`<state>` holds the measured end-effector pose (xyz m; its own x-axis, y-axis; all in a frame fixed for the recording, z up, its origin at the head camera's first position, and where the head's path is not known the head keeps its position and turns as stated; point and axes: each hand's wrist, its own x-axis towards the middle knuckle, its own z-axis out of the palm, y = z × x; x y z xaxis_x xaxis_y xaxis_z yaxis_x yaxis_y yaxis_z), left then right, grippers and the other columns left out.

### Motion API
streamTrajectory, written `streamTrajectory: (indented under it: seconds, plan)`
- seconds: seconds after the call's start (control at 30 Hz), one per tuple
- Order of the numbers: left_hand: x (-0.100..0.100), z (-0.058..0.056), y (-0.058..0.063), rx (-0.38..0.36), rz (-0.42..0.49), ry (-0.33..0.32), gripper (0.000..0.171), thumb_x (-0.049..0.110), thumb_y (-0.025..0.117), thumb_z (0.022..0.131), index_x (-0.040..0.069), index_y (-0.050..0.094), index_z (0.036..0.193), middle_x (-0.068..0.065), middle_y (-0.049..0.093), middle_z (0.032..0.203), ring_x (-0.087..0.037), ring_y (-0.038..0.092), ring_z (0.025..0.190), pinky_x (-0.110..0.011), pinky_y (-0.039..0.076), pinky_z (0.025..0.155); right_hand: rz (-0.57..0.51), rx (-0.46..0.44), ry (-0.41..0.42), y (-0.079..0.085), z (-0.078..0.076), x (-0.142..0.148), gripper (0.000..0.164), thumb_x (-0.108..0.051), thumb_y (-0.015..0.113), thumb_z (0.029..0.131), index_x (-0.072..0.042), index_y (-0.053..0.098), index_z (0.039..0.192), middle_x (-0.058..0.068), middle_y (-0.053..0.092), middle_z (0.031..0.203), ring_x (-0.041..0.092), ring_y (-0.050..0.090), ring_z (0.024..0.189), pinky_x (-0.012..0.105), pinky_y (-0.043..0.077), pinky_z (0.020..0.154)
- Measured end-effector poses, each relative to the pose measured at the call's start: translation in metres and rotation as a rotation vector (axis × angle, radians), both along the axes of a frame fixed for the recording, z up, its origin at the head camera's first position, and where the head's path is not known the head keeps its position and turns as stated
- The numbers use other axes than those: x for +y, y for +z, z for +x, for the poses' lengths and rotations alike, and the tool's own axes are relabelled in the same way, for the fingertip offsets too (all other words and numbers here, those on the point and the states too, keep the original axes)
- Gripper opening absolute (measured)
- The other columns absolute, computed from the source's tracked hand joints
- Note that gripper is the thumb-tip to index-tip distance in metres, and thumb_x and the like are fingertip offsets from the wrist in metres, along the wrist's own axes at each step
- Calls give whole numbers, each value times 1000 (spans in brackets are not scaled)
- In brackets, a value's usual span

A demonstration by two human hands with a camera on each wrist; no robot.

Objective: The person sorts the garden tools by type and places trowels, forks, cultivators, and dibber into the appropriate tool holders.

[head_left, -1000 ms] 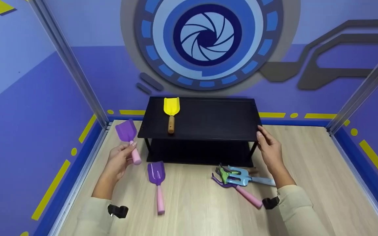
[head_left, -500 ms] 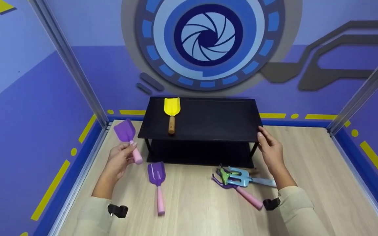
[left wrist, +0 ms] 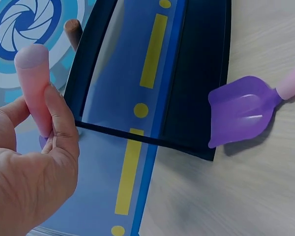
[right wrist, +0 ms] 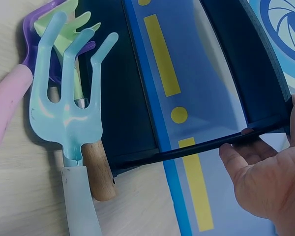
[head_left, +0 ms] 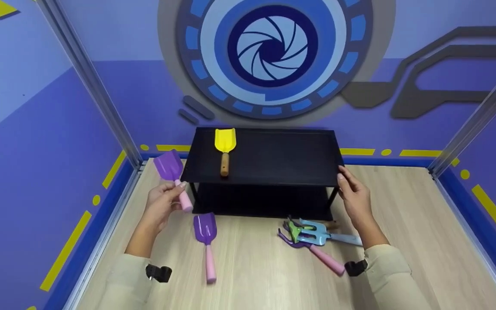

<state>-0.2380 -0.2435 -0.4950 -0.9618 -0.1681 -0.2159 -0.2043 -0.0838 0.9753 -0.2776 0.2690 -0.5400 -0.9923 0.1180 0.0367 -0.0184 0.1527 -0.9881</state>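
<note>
My left hand pinches the pink handle of a purple hand shovel, its blade raised beside the left end of a black two-tier shelf. In the left wrist view that handle sits between thumb and fingers. My right hand grips the shelf's right front corner; in the right wrist view its thumb and fingers are at the shelf's post. On the top tier, toward the left, lies a yellow shovel with a wooden handle. A second purple shovel lies on the table below the shelf's left front.
Before the shelf's right front lies a pile of garden tools: a light blue fork, a green tool and a purple rake with a pink handle. Part of a wooden handle shows beneath. Printed walls enclose the table.
My left hand has moved a little right and up with the purple shovel, closer to the shelf's left corner. The right hand stays at the shelf.
</note>
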Motion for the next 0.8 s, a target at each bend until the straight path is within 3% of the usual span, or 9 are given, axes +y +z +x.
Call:
streamTrajectory:
  seconds: [0.27, 0.8]
  plan:
    - [12, -8, 6, 9, -2, -8, 29, 25, 72, 104, 1, 59, 113, 2, 64, 90, -11, 64, 80, -25, 55, 68, -3, 0, 1, 0, -1, 0, 56, -50, 51, 111, -32, 44, 163, -2, 38, 173, 19, 43, 157, 40, 41, 124]
    - [38, -11, 13, 46, -28, -48, 33, 25, 74, 102, 0, 60, 117, 1, 66, 87, -11, 60, 75, -23, 52, 65, -8, 3, -18, 0, 0, -2, 55, -50, 52, 111, -31, 46, 162, 1, 41, 172, 21, 46, 156, 41, 41, 124]
